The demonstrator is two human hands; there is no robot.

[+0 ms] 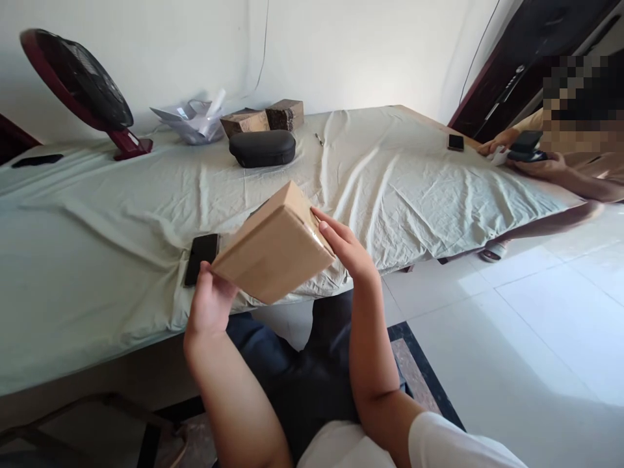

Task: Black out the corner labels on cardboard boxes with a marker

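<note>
A plain brown cardboard box point(273, 247) is held tilted in the air above the table's near edge. My left hand point(209, 302) grips its lower left corner from below, fingers closed on it. My right hand point(344, 244) presses its fingers flat against the box's right side. A black phone point(201, 257) lies on the cloth just left of the box, partly behind it.
The table carries a pale green cloth point(121, 214). At the back stand a red fan point(78, 88), a black case point(262, 147), two small cardboard boxes point(263, 118) and crumpled plastic point(192, 120). Another person's hands point(526, 156) hold a dark device at the far right, near a phone point(455, 142).
</note>
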